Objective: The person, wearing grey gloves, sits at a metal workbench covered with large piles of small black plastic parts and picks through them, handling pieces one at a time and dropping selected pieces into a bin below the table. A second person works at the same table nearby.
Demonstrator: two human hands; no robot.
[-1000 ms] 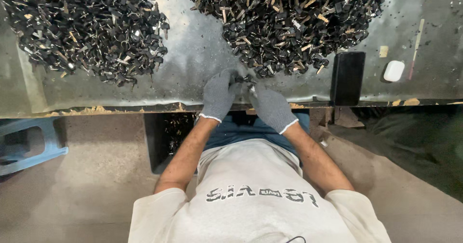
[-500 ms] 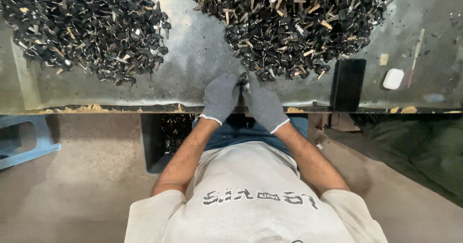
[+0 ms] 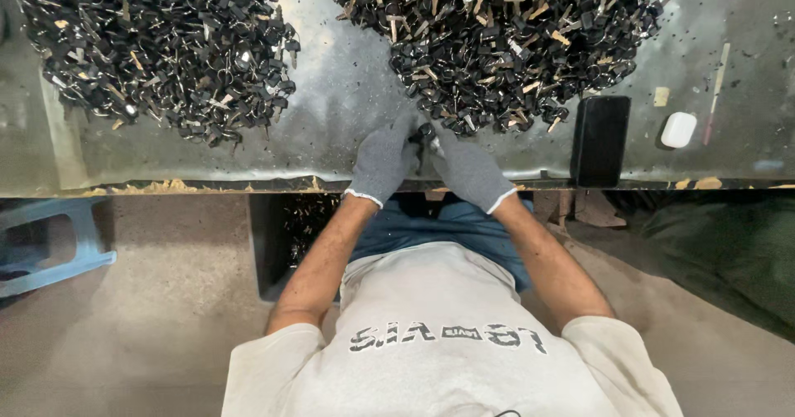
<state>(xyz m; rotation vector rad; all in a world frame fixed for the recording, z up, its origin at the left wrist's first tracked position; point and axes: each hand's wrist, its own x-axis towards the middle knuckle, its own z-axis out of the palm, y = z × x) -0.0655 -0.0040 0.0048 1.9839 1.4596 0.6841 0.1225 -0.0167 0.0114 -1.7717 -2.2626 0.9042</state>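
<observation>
You had both gloved hands right together at the near edge of the metal table (image 3: 348, 86), just below the big right-hand pile of black parts (image 3: 497, 36). Your left hand (image 3: 383, 162) and right hand (image 3: 470, 170) were meeting over 1 small dark piece (image 3: 424, 138), pinched between the fingertips of both, so the fingers were curled in and clamped on that piece rather than spread. It's tiny and mostly hidden by the gloves, so I couldn't tell you exactly what it was or how its long axis ran; it looked roughly upright, pointing away from you toward the pile, but don't quote me on that.

The piece sat dead centre between the 2 hands, touching both, with neither hand clearly nearer. The pile it sat next to was just beyond your fingertips, near enough to touch.

The 2nd pile (image 3: 157, 53) lay well off to your left, apart from both hands. On your right sat a black phone (image 3: 599, 139) lying flat, long side running away from you, and a small white case (image 3: 678, 130) beside it. A dark bin (image 3: 290, 235) under the table edge held more of the same bits.
</observation>
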